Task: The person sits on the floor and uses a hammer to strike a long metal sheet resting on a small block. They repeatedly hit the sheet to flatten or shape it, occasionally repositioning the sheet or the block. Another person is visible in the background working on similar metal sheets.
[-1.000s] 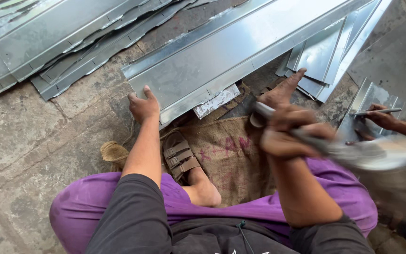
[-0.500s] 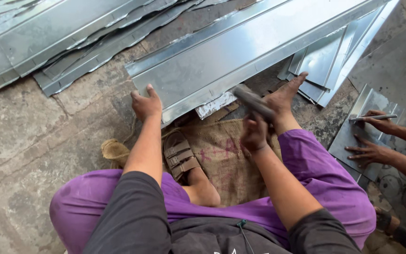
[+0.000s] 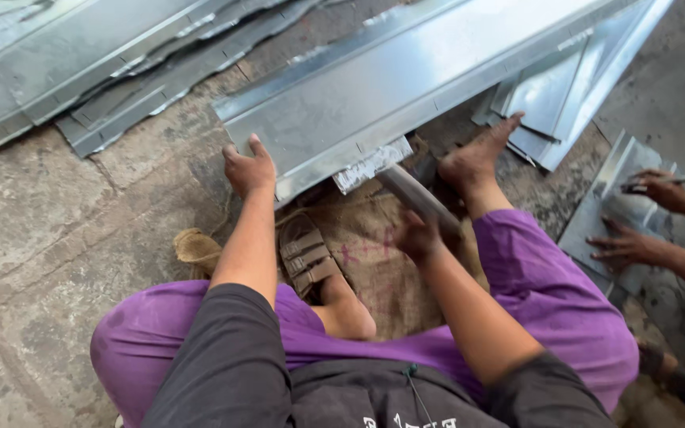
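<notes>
Right hand [image 3: 418, 236] dropped lower, fingers wrapped on metal bar [image 3: 418, 196] | left hand [image 3: 249, 168] flat, pressing sheet [image 3: 374, 103]

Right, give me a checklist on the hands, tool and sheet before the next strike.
1. Left hand flat on the metal sheet, steadying it: ok.
2. Right hand closed round the tool: ok.
3. Tool's tip under the sheet edge: cannot tell where it touches.
4. Bare foot beside the tool: not ok.
5. Left fingers on the sheet's edge: not ok, sharp metal.
6. Co-worker's hands off to the side: ok.
</notes>
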